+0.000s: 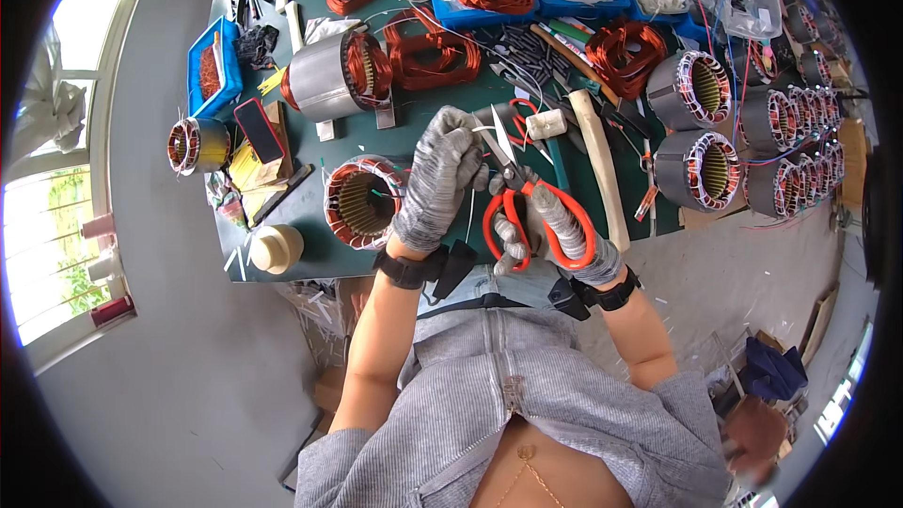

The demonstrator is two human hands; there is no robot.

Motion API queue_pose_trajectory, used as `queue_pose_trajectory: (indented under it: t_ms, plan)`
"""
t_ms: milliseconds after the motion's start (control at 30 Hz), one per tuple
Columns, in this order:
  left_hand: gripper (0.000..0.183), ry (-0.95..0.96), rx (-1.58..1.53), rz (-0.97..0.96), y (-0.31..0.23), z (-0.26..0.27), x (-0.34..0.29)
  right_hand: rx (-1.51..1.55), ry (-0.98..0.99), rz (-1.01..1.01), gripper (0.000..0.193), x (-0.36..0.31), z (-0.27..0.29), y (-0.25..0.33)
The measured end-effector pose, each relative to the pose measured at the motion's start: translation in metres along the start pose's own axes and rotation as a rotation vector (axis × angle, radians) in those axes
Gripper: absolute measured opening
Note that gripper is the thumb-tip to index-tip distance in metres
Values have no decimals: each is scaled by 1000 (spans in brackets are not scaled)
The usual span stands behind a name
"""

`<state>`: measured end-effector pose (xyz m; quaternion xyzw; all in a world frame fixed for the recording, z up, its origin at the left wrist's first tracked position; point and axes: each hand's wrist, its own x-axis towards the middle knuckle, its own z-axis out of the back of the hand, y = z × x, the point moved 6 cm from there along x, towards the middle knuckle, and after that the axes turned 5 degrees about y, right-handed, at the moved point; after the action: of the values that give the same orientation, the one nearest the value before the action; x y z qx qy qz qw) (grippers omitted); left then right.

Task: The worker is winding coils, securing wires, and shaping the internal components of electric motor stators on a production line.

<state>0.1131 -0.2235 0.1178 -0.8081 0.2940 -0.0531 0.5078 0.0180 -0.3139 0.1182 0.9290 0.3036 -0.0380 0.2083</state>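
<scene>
My gloved left hand [435, 181] is closed, its fingertips pinching a thin white cord [483, 128]. The cord reaches across to the parted blades of red-handled scissors [506, 143]. My gloved right hand [557, 216] grips those scissors, with fingers through the loops and the blades pointing away from me. Just left of my left hand, a motor stator [356, 207] with copper windings and white lacing stands on the green table [315, 165]. Beyond it a larger stator [324, 75] lies on its side. What else my left fingers cover is hidden.
Right of the scissors lie a wooden mallet [602, 169] and scattered tools. Several finished stators [701, 169] line the right side. Copper coils [433, 56] and blue bins [461, 14] fill the back. A phone [259, 129] and a cream round block [276, 249] are at left.
</scene>
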Motion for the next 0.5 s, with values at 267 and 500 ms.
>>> queue_pose_trajectory:
  t_ms: [267,500]
  plan:
    - [9,85,652,-299,4,-29,2,-141,-363,92,40,-20,26,1]
    - [19,-268,990,-425,-23,15,-1,-505,-784,172,28,-38,108,16]
